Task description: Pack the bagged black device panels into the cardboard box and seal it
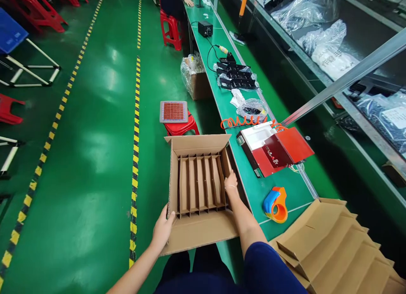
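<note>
In the head view, an open cardboard box [203,230] is in front of the person's legs, just beside the long green table [293,185]; what supports it cannot be seen. Upright cardboard dividers [204,175] split its inside into narrow slots. The left hand [163,228] grasps the box's near left corner, thumb over the edge and the other fingers largely hidden outside. The right hand [231,184] has its fingers curled around the cardboard of the right side. On the table, to the right of the box, are an orange tape dispenser [281,197] with a blue roll and, farther off, a red-and-white machine [275,152] near a coiled orange hose [244,121]. Folded cardboard sheets [336,243] lie overlapping at the lower right. Beyond the box, a flat panel [173,112] rests on a red stool [182,128].
</note>
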A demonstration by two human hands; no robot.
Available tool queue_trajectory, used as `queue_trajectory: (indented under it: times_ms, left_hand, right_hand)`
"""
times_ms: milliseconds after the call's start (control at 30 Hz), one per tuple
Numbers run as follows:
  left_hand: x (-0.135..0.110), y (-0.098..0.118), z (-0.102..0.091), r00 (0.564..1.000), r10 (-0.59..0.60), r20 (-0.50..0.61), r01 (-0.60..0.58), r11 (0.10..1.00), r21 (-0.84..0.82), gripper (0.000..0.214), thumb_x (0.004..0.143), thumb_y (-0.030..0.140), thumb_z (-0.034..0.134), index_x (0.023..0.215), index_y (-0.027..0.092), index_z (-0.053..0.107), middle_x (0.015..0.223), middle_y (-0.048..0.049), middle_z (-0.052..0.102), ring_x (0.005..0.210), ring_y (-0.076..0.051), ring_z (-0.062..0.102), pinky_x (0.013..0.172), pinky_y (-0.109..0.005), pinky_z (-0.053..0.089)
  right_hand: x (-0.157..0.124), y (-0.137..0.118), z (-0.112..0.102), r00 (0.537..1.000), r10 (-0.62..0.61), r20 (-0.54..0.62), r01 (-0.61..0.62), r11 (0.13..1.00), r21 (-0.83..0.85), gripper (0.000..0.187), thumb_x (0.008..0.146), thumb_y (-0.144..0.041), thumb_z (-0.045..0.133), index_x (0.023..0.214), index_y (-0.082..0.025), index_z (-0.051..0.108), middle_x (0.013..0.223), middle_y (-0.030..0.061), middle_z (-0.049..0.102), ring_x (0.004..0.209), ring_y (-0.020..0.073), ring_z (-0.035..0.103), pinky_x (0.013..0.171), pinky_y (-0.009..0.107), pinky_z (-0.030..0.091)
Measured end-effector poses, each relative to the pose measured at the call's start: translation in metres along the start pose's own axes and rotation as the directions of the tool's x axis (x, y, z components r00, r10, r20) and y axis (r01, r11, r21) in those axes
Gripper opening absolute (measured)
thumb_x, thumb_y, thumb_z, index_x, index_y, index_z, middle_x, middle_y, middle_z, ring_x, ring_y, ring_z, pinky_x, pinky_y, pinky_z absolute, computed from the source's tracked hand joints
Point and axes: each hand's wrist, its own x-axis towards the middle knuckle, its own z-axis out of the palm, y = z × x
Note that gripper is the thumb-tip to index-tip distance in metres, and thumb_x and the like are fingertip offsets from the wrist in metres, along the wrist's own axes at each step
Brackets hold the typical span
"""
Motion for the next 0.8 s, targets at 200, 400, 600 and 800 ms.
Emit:
queue_trajectory:
  times_ms: [200, 400, 600, 800]
  left_hand:
    - [-0.008, -0.017, 0.028, 0.995, 0.097, 0.032, -0.090, 0.979, -0.182, 0.057, 0.096, 0.027, 0.036, 0.151, 0.014, 0.034, 0.154, -0.0104, 0.045, 0.142, -0.022, 0.043, 0.119, -0.032, 0.033]
    - [-0.012, -0.050, 0.019, 0.995, 0.064, 0.078, -0.025, 0.907, -0.421, 0.056, 0.093, 0.033, 0.041, 0.144, 0.010, 0.043, 0.149, -0.0133, 0.050, 0.136, -0.024, 0.050, 0.113, -0.031, 0.042]
    - [-0.002, -0.073, -0.004, 0.995, 0.061, 0.081, -0.019, 0.898, -0.439, 0.062, 0.089, 0.048, 0.042, 0.136, 0.009, 0.050, 0.136, -0.0168, 0.062, 0.123, -0.030, 0.062, 0.101, -0.037, 0.053]
    - [0.004, -0.069, 0.005, 0.991, 0.126, 0.046, -0.101, 0.924, -0.370, 0.056, 0.092, 0.043, 0.037, 0.134, 0.011, 0.052, 0.140, -0.0154, 0.059, 0.134, -0.026, 0.053, 0.116, -0.035, 0.038]
  right_hand:
    - [-0.071, -0.059, 0.074, 0.901, -0.318, 0.294, 0.286, 0.947, 0.146, 0.055, 0.093, -0.032, 0.055, 0.146, -0.019, 0.048, 0.156, 0.0057, 0.043, 0.146, 0.0182, 0.036, 0.121, 0.034, 0.028]
    - [-0.128, -0.051, 0.131, 0.843, -0.275, 0.463, 0.222, 0.961, 0.167, 0.051, 0.099, -0.037, 0.043, 0.142, -0.011, 0.052, 0.149, 0.0151, 0.051, 0.142, 0.0266, 0.043, 0.121, 0.045, 0.029]
    - [-0.200, -0.001, 0.147, 0.757, -0.287, 0.586, 0.222, 0.958, 0.182, 0.060, 0.086, -0.032, 0.061, 0.142, -0.013, 0.053, 0.149, 0.0152, 0.050, 0.143, 0.0322, 0.041, 0.121, 0.047, 0.028]
    - [-0.233, -0.013, 0.155, 0.740, -0.422, 0.523, 0.322, 0.906, 0.275, 0.067, 0.089, -0.031, 0.049, 0.154, -0.020, 0.036, 0.157, 0.0066, 0.040, 0.151, 0.0250, 0.026, 0.125, 0.049, 0.019]
